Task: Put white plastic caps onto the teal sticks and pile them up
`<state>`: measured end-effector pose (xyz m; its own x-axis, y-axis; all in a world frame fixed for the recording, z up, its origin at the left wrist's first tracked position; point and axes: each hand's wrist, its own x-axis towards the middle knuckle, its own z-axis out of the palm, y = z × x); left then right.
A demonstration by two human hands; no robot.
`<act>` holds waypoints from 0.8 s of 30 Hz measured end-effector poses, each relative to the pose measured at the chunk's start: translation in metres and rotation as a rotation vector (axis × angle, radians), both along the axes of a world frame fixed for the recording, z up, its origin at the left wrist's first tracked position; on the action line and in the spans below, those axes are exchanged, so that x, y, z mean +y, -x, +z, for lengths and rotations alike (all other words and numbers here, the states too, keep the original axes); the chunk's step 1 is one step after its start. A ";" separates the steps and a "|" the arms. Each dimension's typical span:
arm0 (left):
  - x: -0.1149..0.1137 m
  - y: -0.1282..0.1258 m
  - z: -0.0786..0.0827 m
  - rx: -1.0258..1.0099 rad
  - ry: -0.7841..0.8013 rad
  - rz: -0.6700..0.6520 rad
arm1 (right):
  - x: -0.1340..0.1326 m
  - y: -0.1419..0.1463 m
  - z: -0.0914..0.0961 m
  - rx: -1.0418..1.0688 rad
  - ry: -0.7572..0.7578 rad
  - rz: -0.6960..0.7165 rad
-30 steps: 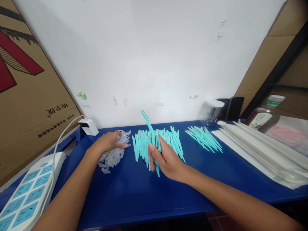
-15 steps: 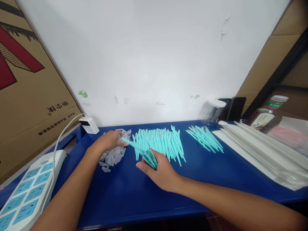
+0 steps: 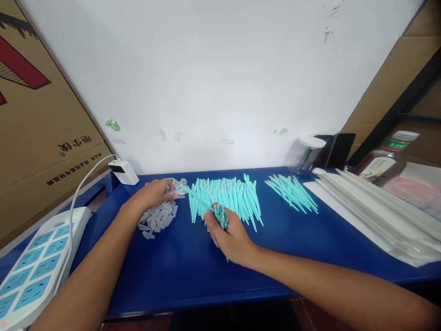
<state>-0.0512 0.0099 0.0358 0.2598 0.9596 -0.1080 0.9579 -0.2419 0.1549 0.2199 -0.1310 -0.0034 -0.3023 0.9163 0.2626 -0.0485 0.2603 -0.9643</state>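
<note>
My right hand (image 3: 230, 234) is closed around a bundle of turquoise eyebrow razors (image 3: 220, 216). One razor (image 3: 195, 195) sticks out of it to the upper left, between thumb and fingers. Over a heap of clear plastic caps (image 3: 158, 218), my left hand (image 3: 156, 194) has its thumb and fingers apart, just left of that razor's tip; no cap shows plainly in its grasp. Behind my right hand lies a wide row of the same razors (image 3: 225, 191). A smaller pile of razors (image 3: 292, 193) rests further right.
A white power strip (image 3: 44, 257) and a small white device with a cable (image 3: 124, 172) are at the left, beside a large carton (image 3: 51, 124). White plastic sleeves (image 3: 372, 211), a clear jar (image 3: 306, 156), dark phones (image 3: 339, 151) and a bottle (image 3: 382, 161) stand or lie at the right.
My left hand has drawn slightly left, away from the protruding razor's tip. My right hand has turned and risen a little with the bundle. The camera view has shifted slightly.
</note>
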 end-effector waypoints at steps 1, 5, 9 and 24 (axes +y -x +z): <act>0.000 0.000 0.000 0.009 -0.002 0.006 | 0.000 0.001 0.000 0.002 0.005 -0.010; 0.002 0.001 -0.002 -0.024 0.010 0.017 | -0.004 0.002 0.003 -0.017 -0.011 -0.008; 0.005 0.005 -0.007 -0.034 -0.002 0.009 | -0.006 0.002 0.006 0.015 -0.012 -0.028; 0.003 0.002 -0.005 0.004 0.006 0.019 | -0.002 0.004 0.001 0.023 0.054 0.006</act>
